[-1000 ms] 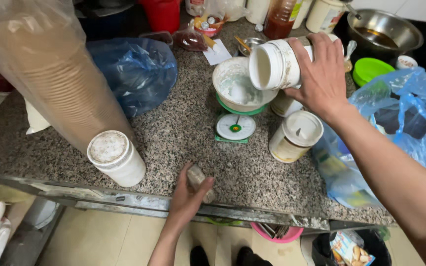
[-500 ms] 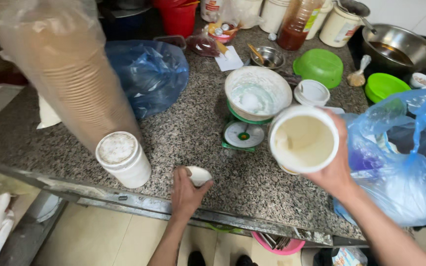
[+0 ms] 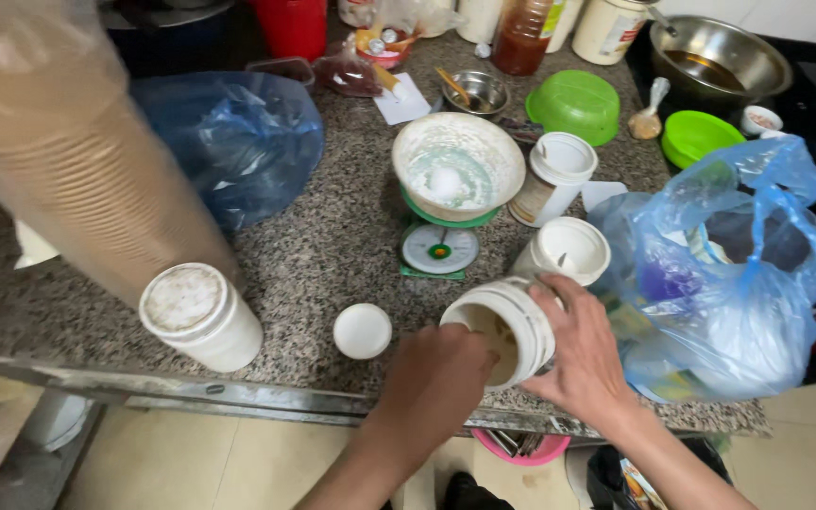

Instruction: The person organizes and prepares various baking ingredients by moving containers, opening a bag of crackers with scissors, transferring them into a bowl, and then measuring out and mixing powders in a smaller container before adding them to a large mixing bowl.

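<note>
Lower centre of frame: right hand [image 3: 583, 354] clamped round open white jar [image 3: 507, 326], tipped on its side at granite counter [image 3: 314, 255] edge, w/ left hand [image 3: 436, 378] at jar mouth, fingers hidden, grip can't be told. Just left, loose white lid [image 3: 362, 331]; farther left, capped white jar [image 3: 198, 314]. Above, bowl on green scale [image 3: 438, 247]; blue bag [image 3: 720, 274] at right.

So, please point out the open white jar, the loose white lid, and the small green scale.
open white jar [image 3: 512, 326], head view, on its ribbed side wall
loose white lid [image 3: 362, 331], head view, centre of its flat top
small green scale [image 3: 439, 250], head view, on its round dial
</note>
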